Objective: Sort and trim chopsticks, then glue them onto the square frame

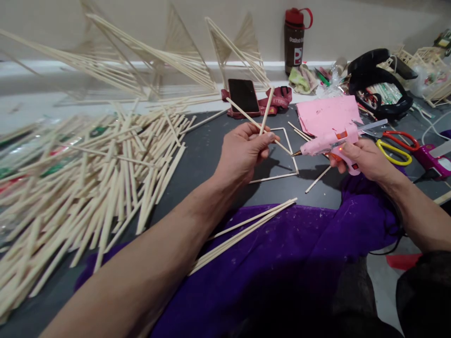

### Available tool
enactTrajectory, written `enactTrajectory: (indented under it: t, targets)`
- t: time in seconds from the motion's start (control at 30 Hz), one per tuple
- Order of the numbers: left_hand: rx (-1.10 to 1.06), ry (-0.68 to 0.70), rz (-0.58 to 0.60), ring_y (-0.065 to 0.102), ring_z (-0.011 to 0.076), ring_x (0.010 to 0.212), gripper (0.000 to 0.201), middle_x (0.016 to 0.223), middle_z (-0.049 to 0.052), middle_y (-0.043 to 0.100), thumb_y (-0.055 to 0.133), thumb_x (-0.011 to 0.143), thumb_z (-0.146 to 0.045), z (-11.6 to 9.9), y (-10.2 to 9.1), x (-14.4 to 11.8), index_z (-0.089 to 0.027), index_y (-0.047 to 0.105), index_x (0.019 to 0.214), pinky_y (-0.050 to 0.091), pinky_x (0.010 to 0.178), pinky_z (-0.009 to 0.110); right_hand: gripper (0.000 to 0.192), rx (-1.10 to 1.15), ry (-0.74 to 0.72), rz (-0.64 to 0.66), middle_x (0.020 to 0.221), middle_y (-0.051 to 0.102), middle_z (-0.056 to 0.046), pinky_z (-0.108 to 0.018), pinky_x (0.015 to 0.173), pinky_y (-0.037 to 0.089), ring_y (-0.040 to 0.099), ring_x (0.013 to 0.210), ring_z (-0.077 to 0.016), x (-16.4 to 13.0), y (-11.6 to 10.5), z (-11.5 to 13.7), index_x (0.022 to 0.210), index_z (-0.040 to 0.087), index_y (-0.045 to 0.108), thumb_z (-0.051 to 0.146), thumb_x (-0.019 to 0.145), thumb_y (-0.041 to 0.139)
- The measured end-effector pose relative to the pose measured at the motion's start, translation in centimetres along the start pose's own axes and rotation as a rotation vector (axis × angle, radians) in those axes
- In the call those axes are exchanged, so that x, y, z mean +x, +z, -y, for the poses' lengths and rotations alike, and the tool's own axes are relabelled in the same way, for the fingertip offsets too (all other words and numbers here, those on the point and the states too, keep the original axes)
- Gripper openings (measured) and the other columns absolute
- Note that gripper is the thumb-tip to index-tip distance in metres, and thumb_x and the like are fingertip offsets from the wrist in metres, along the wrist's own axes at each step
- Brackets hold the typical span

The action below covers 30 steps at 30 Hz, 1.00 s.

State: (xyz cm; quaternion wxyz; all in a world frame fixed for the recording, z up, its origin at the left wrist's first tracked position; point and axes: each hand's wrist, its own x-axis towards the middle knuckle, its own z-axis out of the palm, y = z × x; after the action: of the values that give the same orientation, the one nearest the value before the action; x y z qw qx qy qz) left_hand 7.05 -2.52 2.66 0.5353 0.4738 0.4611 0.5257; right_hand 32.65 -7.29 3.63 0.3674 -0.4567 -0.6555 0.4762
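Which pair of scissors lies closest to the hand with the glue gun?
The yellow-handled scissors, just beyond the right hand gripping the pink glue gun; the red-handled scissors lie farther back.

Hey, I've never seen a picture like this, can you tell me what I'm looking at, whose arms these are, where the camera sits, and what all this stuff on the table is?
The camera sits on a person's head, looking down at their own bare arms. The left hand pinches two thin wooden sticks that cross each other. The right hand grips a pink glue gun, its nozzle pointing at the sticks. Below them a stick triangle lies on the dark table. A big pile of sticks is at left, finished stick frames stand behind, and a phone, bottle, pink paper and scissors lie around. Purple cloth covers the lap.
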Motion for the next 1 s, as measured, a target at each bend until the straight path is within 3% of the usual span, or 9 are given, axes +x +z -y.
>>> enactTrajectory:
  t: [0.2, 0.37, 1.0]
  targets:
    - [-0.002, -0.009, 0.003, 0.042, 0.0032, 0.039, 0.013, 0.069, 0.002, 0.07, 0.072, 0.069, -0.012, -0.16, 0.18, -0.24, -0.016, 0.06, 0.074, 0.024, 0.035, 0.016, 0.059, -0.096, 0.024, -0.036, 0.057, 0.057, -0.002, -0.021, 0.04, 0.031, 0.049, 0.048, -0.0071, -0.08, -0.19, -0.09, 0.072, 0.015, 0.065, 0.073, 0.083, 0.056]
    - [0.01, -0.014, -0.004, 0.042, 0.0035, 0.04, 0.014, 0.07, 0.002, 0.07, 0.072, 0.069, -0.012, -0.36, 0.26, -0.4, -0.017, 0.059, 0.074, 0.024, 0.036, 0.018, 0.06, -0.142, 0.025, -0.046, 0.057, 0.055, -0.001, -0.021, 0.038, 0.029, 0.045, 0.045, -0.0057, -0.2, 0.15, 0.36, 0.069, 0.016, 0.062, 0.075, 0.08, 0.057]
    - [-0.015, -0.042, -0.006, 0.042, 0.0027, 0.039, 0.014, 0.067, 0.002, 0.069, 0.072, 0.07, -0.009, -0.65, 0.37, -0.52, -0.016, 0.059, 0.072, 0.023, 0.035, 0.017, 0.058, -0.213, -0.005, -0.081, 0.049, 0.049, 0.002, -0.023, 0.039, 0.03, 0.043, 0.041, -0.0057, -0.39, 0.33, 0.16, 0.059, 0.018, 0.054, 0.071, 0.084, 0.055]
